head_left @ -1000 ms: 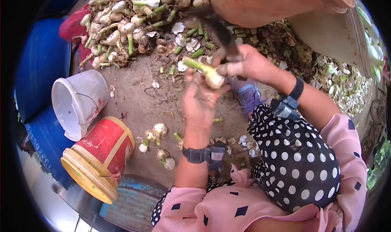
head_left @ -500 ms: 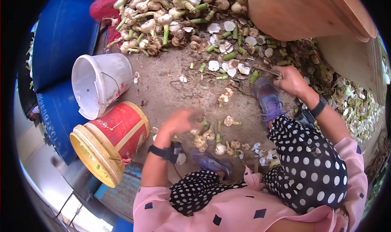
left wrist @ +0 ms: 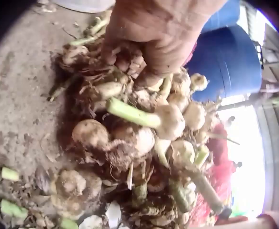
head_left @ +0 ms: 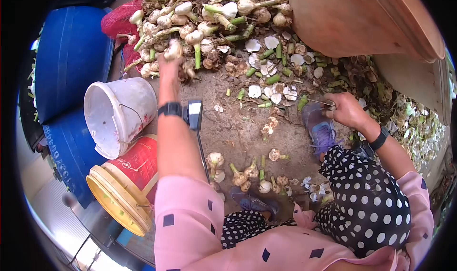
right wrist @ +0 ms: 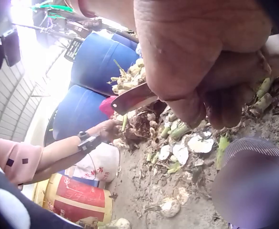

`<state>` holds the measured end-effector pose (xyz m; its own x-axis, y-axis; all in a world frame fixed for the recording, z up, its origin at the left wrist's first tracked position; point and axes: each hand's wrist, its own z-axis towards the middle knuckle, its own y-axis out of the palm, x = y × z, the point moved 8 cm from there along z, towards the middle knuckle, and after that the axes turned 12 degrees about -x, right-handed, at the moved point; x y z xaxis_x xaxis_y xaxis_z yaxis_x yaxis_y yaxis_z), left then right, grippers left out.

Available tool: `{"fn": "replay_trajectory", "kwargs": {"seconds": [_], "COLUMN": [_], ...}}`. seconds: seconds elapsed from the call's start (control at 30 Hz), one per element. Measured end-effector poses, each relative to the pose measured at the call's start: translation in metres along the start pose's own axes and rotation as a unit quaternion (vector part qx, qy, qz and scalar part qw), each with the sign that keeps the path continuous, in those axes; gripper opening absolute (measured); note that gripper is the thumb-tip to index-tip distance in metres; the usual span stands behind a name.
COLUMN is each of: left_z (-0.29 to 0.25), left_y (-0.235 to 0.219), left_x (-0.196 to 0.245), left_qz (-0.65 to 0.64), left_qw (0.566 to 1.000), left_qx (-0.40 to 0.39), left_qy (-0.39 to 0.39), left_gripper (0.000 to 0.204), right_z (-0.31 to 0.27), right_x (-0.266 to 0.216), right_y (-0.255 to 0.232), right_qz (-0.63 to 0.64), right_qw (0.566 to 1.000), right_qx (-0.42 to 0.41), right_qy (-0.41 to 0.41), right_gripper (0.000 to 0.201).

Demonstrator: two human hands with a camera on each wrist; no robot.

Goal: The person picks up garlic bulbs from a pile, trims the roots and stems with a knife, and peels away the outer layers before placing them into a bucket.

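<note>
The left hand [head_left: 170, 71] reaches to the lower left edge of the garlic pile [head_left: 204, 19]. In the left wrist view the fingers of this hand [left wrist: 154, 43] curl down round a garlic bulb [left wrist: 132, 63] with a dirty, rooty skin, partly hidden by them. The right hand [head_left: 346, 110] grips a knife [head_left: 304, 98] above a purple shoe, its blade pointing left. From the right wrist view, the knife's broad blade [right wrist: 134, 98] sticks out past the curled fingers of that hand [right wrist: 196, 57]; the handle is hidden.
Several trimmed bulbs [head_left: 239, 176] lie on the ground before the person. A white bucket [head_left: 119, 114] and a red and yellow bucket [head_left: 128, 171] lie at left, beside blue barrels [head_left: 74, 57]. Cut stems [head_left: 273, 79] litter the ground; a large orange tub [head_left: 352, 23] stands upper right.
The left hand has gone from the loose bulbs near the feet up to the pile. Earlier both hands met at a stemmed bulb; the right hand has since moved down to the shoe, keeping the knife.
</note>
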<state>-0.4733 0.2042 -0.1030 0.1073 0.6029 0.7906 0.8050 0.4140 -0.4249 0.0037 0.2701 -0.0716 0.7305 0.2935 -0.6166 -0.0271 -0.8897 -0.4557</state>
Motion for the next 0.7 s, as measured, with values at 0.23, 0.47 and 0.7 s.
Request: {"fn": "replay_trajectory", "kwargs": {"seconds": [0.23,0.47,0.7], "left_z": [-0.186,-0.268,-0.278], "left_y": [0.116,0.192,0.191], "left_x": [0.012,0.018,0.022], "left_qz": [-0.229,0.063,0.044], "left_qw": [0.959,0.964,0.968], "left_qx": [-0.137,-0.139,-0.114], "left_qy": [0.09,0.217,0.219], "left_gripper": [0.07,0.041,0.026], "right_z": [-0.007,-0.032,-0.032], "right_x": [-0.055,-0.108,-0.1], "right_y": [-0.013,-0.021,-0.021], "right_qz": [-0.083,-0.146,-0.155], "right_qw": [0.98,0.944,0.945], "right_qx": [0.072,0.139,0.141], "right_qy": [-0.163,-0.26,-0.251], "right_gripper": [0.037,0.021,0.02]}}
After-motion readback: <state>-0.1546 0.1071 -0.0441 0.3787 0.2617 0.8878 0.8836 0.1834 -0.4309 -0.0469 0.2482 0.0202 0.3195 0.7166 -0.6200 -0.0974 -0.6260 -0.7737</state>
